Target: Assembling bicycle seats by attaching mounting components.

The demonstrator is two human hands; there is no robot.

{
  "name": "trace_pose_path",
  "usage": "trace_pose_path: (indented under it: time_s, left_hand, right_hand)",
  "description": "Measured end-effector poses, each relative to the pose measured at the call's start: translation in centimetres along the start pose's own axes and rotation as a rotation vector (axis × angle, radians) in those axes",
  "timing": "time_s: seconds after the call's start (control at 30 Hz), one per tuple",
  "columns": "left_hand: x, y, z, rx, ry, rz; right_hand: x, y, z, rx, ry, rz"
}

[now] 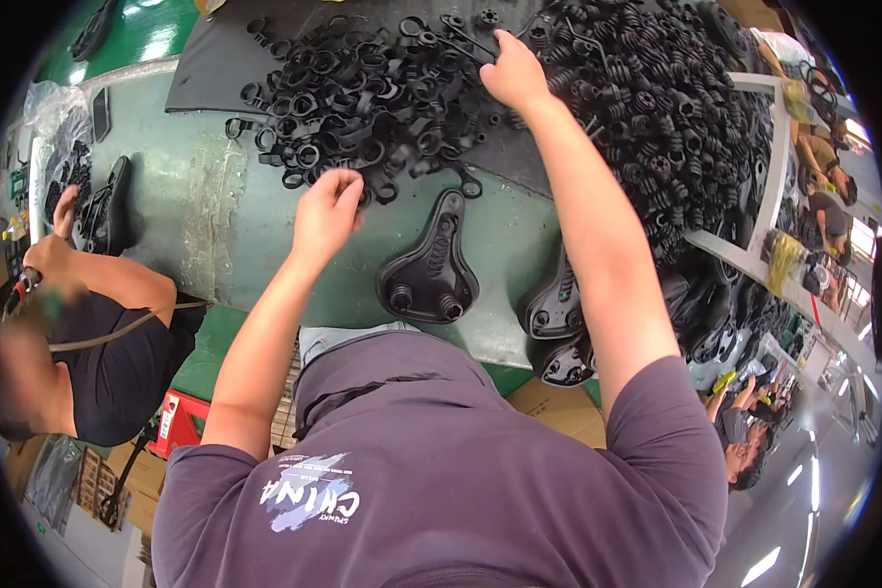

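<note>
A black bicycle saddle point(429, 265) lies underside up on the green bench before me, its nose away from me and two coil springs at its wide end. My left hand point(331, 211) is above the bench at the near edge of a pile of black ring clamps point(363, 108). Its fingers are curled together; whatever they hold is hidden. My right hand point(513, 73) reaches to the far side of the pile, index finger stretched out and thumb apart. Thin dark rods point(468, 37) lie right beside its fingers.
A large heap of black springs point(657, 118) covers the right of the bench. More saddles point(556, 299) lie by my right arm. At left, a co-worker point(118, 363) sits near another saddle point(116, 208) and a phone-like black slab point(101, 115). A pale metal frame point(740, 257) borders the heap.
</note>
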State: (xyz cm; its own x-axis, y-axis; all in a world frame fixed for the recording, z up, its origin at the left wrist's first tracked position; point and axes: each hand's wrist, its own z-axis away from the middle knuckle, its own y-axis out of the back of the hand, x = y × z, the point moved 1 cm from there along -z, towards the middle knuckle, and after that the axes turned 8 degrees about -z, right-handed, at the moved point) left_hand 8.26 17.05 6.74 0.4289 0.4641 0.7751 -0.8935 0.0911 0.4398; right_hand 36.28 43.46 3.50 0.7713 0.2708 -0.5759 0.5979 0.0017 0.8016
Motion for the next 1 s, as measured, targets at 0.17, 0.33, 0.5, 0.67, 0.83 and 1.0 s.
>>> trace_pose_path:
  time_s: [0.17,0.33,0.5,0.67,0.83,1.0]
  left_hand:
    - [-6.5,0.1,6.6,-0.034,0.221,0.357]
    - [-12.9,-1.0,11.6,0.043,0.227,0.057]
    - [-10.7,0.0,11.4,0.177,-0.3,-0.827]
    - [4.7,1.8,11.8,-0.181,-0.539,-0.004]
    - [11.9,2.7,16.5,-0.905,-0.408,0.024]
    - [14.3,3.7,22.1,-1.103,-0.223,0.036]
  right_hand:
    - [-2.5,-1.1,-4.4,-0.607,-0.318,0.232]
    - [-6.1,3.7,1.5,-0.163,-0.001,0.189]
    - [-10.6,12.4,11.3,-0.12,0.441,0.053]
    - [-16.6,19.2,21.7,-0.353,0.534,-0.084]
    - [-21.2,22.4,30.5,-0.772,0.252,-0.467]
    - [-23.7,25.1,34.7,-0.667,0.438,-0.44]
